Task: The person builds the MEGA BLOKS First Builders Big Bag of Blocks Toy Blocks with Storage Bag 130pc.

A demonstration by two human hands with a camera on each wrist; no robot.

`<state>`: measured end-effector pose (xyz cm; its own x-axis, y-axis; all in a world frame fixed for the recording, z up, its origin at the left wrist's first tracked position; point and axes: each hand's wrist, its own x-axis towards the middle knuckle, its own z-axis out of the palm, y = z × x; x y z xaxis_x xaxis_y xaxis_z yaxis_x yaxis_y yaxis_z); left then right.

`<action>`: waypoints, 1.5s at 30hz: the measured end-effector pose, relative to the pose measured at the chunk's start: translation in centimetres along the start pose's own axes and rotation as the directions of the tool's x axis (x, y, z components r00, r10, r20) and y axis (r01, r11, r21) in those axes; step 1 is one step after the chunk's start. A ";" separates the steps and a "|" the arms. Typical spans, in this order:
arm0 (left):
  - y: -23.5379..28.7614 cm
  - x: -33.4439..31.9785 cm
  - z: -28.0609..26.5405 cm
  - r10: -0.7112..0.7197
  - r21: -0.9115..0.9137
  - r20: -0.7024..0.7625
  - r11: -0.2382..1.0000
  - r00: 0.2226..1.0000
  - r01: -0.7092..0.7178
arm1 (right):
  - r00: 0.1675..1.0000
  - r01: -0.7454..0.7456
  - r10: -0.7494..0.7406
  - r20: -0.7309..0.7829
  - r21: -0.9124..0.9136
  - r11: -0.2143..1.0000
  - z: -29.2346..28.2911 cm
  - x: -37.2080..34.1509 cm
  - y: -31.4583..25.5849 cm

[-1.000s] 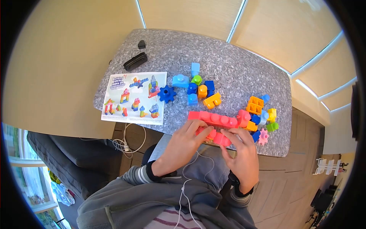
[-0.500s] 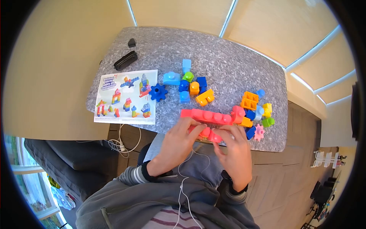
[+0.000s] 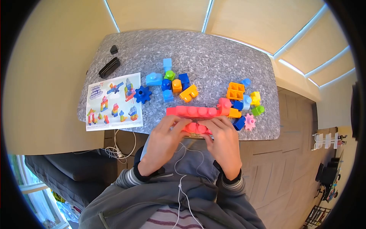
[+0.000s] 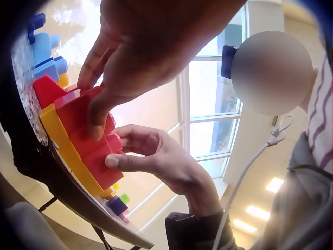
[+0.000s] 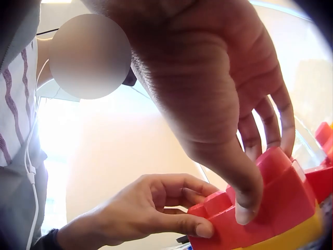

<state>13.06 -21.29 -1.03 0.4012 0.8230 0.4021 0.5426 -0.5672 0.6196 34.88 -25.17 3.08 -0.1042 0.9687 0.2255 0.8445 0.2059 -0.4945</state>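
Red blocks [image 3: 191, 128], seated on a yellow strip [image 4: 73, 151], are held at the near edge of a speckled gray table [image 3: 213, 61] by a person in a gray sleeve. Both hands are clamped on them side by side: the left hand [image 3: 162, 136] pinches one end and the right hand [image 3: 223, 141] pinches the other, each thumb pressed to the near face. Just beyond lies a long red row [image 3: 183, 111] of studded pieces, with an upright red piece [image 3: 224, 103] at its right end. Near that piece is a cluster of loose bricks, among them an orange open-bottomed block [image 3: 235, 91], a yellow block [image 3: 255, 98] and a pink gear [image 3: 249, 121]. Farther left, a light blue block [image 3: 154, 79], an orange block [image 3: 188, 93] and others form a second group. A dark blue gear [image 3: 143, 94] touches the printed "Building Ideas" sheet [image 3: 114, 105] at left; a black case [image 3: 109, 68] lies behind it.
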 end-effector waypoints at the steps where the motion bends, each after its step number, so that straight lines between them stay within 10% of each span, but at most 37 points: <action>1: 0.0 0.0 0.0 0.006 -0.004 0.000 1.000 1.000 -0.006 | 1.000 -0.003 0.003 -0.005 -0.005 1.000 0.0 -0.1 0.1; 13: -2.4 3.6 -2.3 0.077 -0.025 0.004 0.997 0.997 -0.077 | 0.985 -0.028 0.044 -0.165 0.099 0.995 -0.6 0.0 2.1; 18: -4.1 3.8 -1.4 -0.026 -0.087 0.287 0.995 0.958 0.053 | 0.999 -0.042 0.038 0.021 0.180 0.983 1.1 0.6 5.6; 45: -4.9 4.6 -0.6 0.009 -0.185 0.188 0.982 0.982 0.026 | 0.999 0.007 -0.022 0.046 0.292 0.956 1.7 1.4 6.0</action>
<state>11.76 -14.71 -1.81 0.5379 0.7975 0.2734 0.4073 -0.5298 0.7439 38.89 -22.32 -1.00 -0.1463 0.9693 0.1977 0.6537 0.2447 -0.7161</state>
